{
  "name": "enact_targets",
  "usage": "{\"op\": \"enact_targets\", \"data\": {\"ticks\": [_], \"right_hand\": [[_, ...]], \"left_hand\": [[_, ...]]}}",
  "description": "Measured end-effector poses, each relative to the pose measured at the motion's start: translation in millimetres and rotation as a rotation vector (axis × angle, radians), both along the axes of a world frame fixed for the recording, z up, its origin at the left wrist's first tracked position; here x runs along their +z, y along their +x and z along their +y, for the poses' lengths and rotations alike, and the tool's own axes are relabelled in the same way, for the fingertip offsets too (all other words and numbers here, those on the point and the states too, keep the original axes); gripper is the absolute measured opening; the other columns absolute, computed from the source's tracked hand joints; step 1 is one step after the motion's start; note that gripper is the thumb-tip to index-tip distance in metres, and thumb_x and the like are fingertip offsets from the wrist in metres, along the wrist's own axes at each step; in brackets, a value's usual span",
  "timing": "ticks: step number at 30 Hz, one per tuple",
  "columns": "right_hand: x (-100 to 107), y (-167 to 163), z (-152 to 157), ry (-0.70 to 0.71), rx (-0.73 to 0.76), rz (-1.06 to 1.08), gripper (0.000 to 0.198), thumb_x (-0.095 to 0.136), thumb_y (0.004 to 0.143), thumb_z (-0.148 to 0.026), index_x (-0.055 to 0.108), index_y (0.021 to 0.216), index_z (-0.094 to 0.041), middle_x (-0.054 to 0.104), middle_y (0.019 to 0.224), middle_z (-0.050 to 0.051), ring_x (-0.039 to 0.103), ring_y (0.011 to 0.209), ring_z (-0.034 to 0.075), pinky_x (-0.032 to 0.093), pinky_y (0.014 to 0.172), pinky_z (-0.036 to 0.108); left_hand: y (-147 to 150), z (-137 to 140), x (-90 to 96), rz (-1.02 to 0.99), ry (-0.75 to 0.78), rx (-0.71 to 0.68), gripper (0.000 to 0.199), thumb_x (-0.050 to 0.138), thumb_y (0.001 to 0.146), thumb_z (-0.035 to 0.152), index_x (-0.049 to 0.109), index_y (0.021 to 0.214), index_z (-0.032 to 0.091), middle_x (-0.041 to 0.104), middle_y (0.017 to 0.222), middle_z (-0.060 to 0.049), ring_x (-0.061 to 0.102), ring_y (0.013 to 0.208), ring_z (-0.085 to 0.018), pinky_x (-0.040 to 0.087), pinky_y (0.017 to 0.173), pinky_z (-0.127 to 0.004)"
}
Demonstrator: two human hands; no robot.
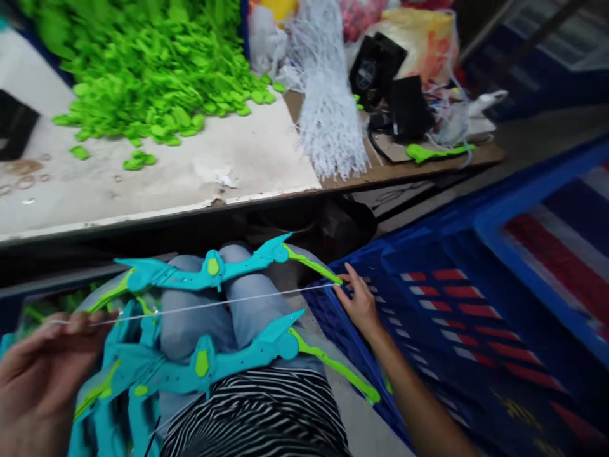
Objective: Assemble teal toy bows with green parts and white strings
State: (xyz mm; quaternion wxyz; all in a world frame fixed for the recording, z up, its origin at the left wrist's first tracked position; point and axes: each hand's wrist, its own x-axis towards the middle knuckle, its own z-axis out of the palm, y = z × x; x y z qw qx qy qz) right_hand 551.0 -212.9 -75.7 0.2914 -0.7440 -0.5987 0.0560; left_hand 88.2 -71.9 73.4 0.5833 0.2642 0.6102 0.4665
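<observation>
Our counter point(266, 149) bears green pieces point(157, 89); below, our right hand point(360, 303) pinches the upper bow point(238, 269) by its tip; our blurred left hand point(52, 362) apparently clamps its string point(245, 299).

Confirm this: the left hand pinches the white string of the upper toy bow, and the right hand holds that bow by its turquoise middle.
Not quite: in the head view, the right hand holds the upper toy bow by the tip of its lime-green limb, not its middle. The left hand does pinch the white string.
</observation>
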Motion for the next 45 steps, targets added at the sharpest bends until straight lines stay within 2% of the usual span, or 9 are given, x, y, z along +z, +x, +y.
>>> {"op": "enact_targets", "data": {"ticks": [4, 8, 10, 12, 14, 21, 25, 32, 45], "right_hand": [[31, -22, 46, 0.073, 0.091, -0.143, 0.031, 0.052, 0.089, -0.034, 0.060, 0.117, -0.021, 0.065, 0.098, 0.011, 0.058, 0.095, 0.027, 0.050, 0.084, 0.045], [63, -132, 125, 0.141, 0.507, -0.123, 0.024, 0.051, 0.091, -0.028, 0.062, 0.111, -0.020, 0.064, 0.103, 0.011, 0.056, 0.100, 0.025, 0.048, 0.088, 0.042], [69, -201, 158, 0.056, 0.768, -0.173, 0.032, 0.057, 0.087, -0.030, 0.061, 0.116, -0.019, 0.062, 0.113, 0.014, 0.055, 0.105, 0.027, 0.047, 0.089, 0.043], [69, -254, 181, -0.100, 0.819, -0.225, 0.045, 0.064, 0.083, -0.026, 0.056, 0.127, -0.020, 0.061, 0.116, 0.016, 0.055, 0.103, 0.028, 0.048, 0.086, 0.043], [67, -277, 198, -0.238, 0.831, -0.203, 0.053, 0.064, 0.082, -0.021, 0.052, 0.133, -0.020, 0.062, 0.114, 0.016, 0.057, 0.102, 0.027, 0.048, 0.087, 0.043], [78, -220, 232, -0.668, 1.084, 0.484, 0.052, 0.064, 0.079, -0.038, 0.058, 0.129, -0.022, 0.065, 0.123, 0.005, 0.060, 0.111, 0.026, 0.045, 0.099, 0.039], [80, -214, 232, -0.827, 1.070, 0.611, 0.058, 0.070, 0.071, -0.045, 0.062, 0.124, -0.023, 0.064, 0.125, 0.002, 0.055, 0.120, 0.029, 0.038, 0.107, 0.042], [76, -223, 236, -0.884, 1.037, 0.615, 0.060, 0.071, 0.070, -0.046, 0.061, 0.124, -0.022, 0.064, 0.124, 0.003, 0.057, 0.118, 0.032, 0.039, 0.106, 0.046], [73, -224, 238, -0.856, 1.028, 0.589, 0.060, 0.071, 0.071, -0.046, 0.062, 0.123, -0.019, 0.067, 0.120, 0.007, 0.060, 0.112, 0.032, 0.044, 0.102, 0.047]], "left_hand": [[29, -28, -16.0, -0.056, 0.040, 0.001, 0.033, 0.086, 0.044, 0.043, 0.066, 0.057, 0.021, 0.065, 0.056, 0.003, 0.064, 0.065, -0.016, 0.058, 0.071, -0.034], [58, -32, -28.7, -0.192, -0.082, 0.014, 0.046, 0.091, 0.040, 0.040, 0.069, 0.074, 0.017, 0.069, 0.061, -0.001, 0.068, 0.068, -0.018, 0.057, 0.076, -0.035], [61, -31, -28.1, -0.283, -0.084, 0.023, 0.047, 0.091, 0.041, 0.039, 0.068, 0.075, 0.016, 0.068, 0.060, -0.001, 0.067, 0.065, -0.017, 0.057, 0.074, -0.035], [56, -32, -24.9, -0.326, -0.045, 0.037, 0.042, 0.090, 0.045, 0.040, 0.065, 0.069, 0.015, 0.065, 0.056, 0.001, 0.064, 0.058, -0.014, 0.056, 0.066, -0.031], [45, -33, -22.0, -0.312, 0.034, 0.092, 0.038, 0.087, 0.051, 0.041, 0.064, 0.068, 0.015, 0.060, 0.052, 0.003, 0.056, 0.048, -0.009, 0.052, 0.054, -0.024], [-5, -25, -23.1, 0.030, 0.307, 0.460, 0.030, 0.082, 0.059, 0.038, 0.066, 0.068, 0.014, 0.057, 0.051, 0.003, 0.039, 0.038, -0.003, 0.032, 0.038, -0.017], [-19, -12, -14.6, 0.210, 0.401, 0.492, 0.023, 0.075, 0.068, 0.035, 0.067, 0.073, 0.014, 0.057, 0.053, 0.002, 0.038, 0.040, -0.004, 0.028, 0.038, -0.018], [-20, -10, 2.7, 0.464, 0.433, 0.440, 0.019, 0.068, 0.074, 0.034, 0.067, 0.073, 0.015, 0.058, 0.055, 0.002, 0.044, 0.046, -0.007, 0.036, 0.045, -0.019], [-13, -1, -2.4, 0.738, 0.470, 0.518, 0.017, 0.063, 0.078, 0.032, 0.066, 0.072, 0.016, 0.056, 0.057, 0.003, 0.046, 0.051, -0.008, 0.038, 0.051, -0.020]]}}
